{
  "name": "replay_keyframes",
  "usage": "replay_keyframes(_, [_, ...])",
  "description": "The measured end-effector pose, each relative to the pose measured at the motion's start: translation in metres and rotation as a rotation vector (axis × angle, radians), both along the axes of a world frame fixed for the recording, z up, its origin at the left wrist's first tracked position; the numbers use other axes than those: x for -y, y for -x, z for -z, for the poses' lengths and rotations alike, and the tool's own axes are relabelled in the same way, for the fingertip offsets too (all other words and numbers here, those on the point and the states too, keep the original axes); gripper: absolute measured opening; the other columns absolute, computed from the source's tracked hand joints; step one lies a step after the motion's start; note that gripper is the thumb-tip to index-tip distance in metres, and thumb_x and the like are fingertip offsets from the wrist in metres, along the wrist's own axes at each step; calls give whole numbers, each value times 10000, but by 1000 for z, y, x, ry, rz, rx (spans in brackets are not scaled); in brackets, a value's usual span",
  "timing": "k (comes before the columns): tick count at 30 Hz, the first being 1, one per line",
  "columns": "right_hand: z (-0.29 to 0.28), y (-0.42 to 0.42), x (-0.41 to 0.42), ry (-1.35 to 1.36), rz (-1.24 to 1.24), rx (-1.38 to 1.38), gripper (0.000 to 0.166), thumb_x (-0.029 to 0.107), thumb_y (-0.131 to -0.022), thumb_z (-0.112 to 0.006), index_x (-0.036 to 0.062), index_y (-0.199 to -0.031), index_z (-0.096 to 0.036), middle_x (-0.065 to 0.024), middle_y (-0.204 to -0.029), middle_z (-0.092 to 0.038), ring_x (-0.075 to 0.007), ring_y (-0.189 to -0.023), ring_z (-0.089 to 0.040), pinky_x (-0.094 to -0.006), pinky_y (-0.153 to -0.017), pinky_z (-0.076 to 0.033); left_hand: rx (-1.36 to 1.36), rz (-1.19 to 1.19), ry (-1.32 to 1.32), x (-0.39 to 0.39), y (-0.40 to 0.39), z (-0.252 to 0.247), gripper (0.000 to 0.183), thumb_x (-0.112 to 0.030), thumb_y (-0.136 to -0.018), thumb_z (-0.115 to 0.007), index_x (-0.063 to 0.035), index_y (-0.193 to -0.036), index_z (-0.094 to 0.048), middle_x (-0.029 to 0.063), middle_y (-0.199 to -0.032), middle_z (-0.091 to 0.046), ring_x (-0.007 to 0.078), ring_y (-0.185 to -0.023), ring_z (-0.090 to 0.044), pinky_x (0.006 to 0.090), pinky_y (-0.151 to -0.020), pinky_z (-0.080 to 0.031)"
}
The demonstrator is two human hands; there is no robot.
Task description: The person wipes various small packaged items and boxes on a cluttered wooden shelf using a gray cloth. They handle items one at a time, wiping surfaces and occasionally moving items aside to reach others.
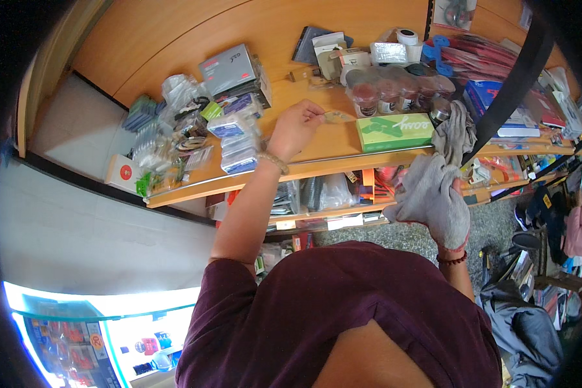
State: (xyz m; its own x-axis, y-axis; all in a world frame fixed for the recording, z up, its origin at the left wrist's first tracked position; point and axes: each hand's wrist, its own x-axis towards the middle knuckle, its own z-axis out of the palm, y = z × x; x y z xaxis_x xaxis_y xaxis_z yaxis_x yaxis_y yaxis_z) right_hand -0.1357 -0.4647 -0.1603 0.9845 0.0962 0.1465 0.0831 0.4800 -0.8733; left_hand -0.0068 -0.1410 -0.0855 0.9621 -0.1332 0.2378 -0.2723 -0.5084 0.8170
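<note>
My left hand, bare, reaches over the wooden shelf with thumb and fingers pinched on the edge of a small clear packet. What the packet holds is too small to make out. A grey fabric work glove covers most of my right hand, in front of the shelf edge. Bunched grey cloth, perhaps a second glove, rises from its grip over the shelf. Beside the cloth is a green box, with shrink-wrapped brown-red jars behind it.
On the shelf's left stand a stacked grey box, white-blue packs and bagged small goods. A dark curved strap or bar crosses at right. A lower shelf holds more goods. A lit glass display case stands lower left.
</note>
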Motion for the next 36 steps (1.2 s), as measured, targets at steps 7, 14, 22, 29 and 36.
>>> replay_keyframes(7, [3,-2,-10,358,139,83,448,169,-893,-436,-6,-1299,-363,-125,-1207,-503,-242,-1107,-471,-306,-972,-351,307,-175,-426,-53,-9,-43,111,-78,-805,-571,-35,-904,-599,120,-805,-629,223,-736,-619,311,-646,-483])
replay_keyframes(14, [-18,9,-16,1037,303,138,471,91,-883,-450,-33,-1319,-322,-136,-1235,-486,-238,-1117,-469,-287,-958,-367,385,-161,-1082,-79,-11,-59,60,-116,-723,-593,-98,-752,-642,83,-793,-632,270,-836,-560,404,-732,-435])
replay_keyframes(22, [10,4,-6,9,41,-84,449,176,-964,-364,20,-1373,-262,-102,-1309,-419,-210,-1141,-440,-326,-969,-355,447,0,-1344,-82,-30,-55,75,-111,-687,-584,-140,-696,-653,36,-767,-572,234,-858,-512,374,-770,-388])
replay_keyframes(29, [4,13,-4,137,113,-105,490,362,-963,-365,31,-1325,-359,-92,-1257,-464,-201,-1104,-463,-338,-941,-388,509,81,-1411,-58,-40,-55,147,-126,-713,-600,-140,-833,-684,60,-814,-600,233,-902,-540,379,-792,-407])
replay_keyframes(36, [1,18,-2,-78,126,-136,504,424,-958,-347,43,-1276,-432,-65,-1192,-517,-214,-1065,-497,-381,-921,-411,120,430,-446,26,-31,-30,263,-261,-800,-620,-87,-997,-632,125,-963,-629,278,-917,-583,373,-821,-447])
